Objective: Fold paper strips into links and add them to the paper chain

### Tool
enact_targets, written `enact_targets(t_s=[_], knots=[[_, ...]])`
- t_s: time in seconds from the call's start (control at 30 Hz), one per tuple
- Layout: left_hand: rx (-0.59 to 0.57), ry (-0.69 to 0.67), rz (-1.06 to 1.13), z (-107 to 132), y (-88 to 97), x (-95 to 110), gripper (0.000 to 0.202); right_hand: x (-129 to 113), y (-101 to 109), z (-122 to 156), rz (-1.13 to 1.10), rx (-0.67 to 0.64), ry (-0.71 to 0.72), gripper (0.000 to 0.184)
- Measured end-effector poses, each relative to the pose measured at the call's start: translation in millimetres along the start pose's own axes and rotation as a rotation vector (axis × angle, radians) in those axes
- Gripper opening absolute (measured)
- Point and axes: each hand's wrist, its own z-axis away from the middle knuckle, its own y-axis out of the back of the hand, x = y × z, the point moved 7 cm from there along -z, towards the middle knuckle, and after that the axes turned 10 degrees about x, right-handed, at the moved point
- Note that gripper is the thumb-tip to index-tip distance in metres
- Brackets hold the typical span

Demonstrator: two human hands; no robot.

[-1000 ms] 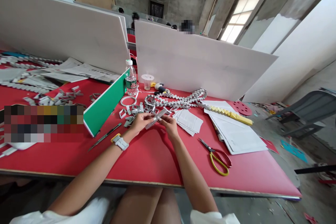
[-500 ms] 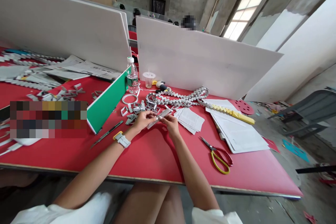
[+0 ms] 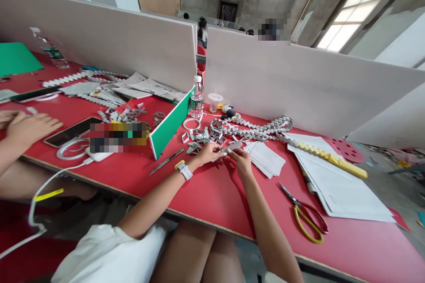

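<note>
Between my two hands is a small folded strip of printed paper (image 3: 232,146), held above the red table. My left hand (image 3: 208,154), with a watch on its wrist, pinches the strip's left end. On the other side, the fingers of my right hand (image 3: 242,160) are closed on its right part. Small folded paper pieces (image 3: 195,147) lie loose just beyond my left hand. A zigzag chain of folded paper (image 3: 262,131) stretches behind, with a yellow section (image 3: 327,157) at its right. Cut paper sheets (image 3: 265,159) lie right of my right hand.
Scissors (image 3: 303,216) lie open at the right, near white sheets (image 3: 345,192). A slim cutter (image 3: 167,162) is at the left. A green divider (image 3: 172,124) and a water bottle (image 3: 197,99) stand beyond it. A co-worker's hand (image 3: 31,129) rests at far left.
My view has swung left, so the table's things sit further right and a co-worker's hands have come into view. Both my hands still hold the paper strip.
</note>
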Motion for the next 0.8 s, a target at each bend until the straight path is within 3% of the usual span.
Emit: enact_targets(t_s=[0.43, 0.6, 0.8], knots=[[-0.069, 0.078, 0.031, 2.8, -5.5, -3.5, 0.042, 0.8, 6.3, -2.6, -0.061, 0.062, -0.038, 0.026], [-0.025, 0.082, 0.08, 3.5, -5.0, -3.7, 0.034, 6.1, 13.6, -7.0, -0.062, 0.107, -0.05, 0.022], [-0.081, 0.15, 0.094, 9.2, -6.7, -0.7, 0.026, 6.5, 21.6, -7.1, -0.066, 0.225, -0.126, 0.027]])
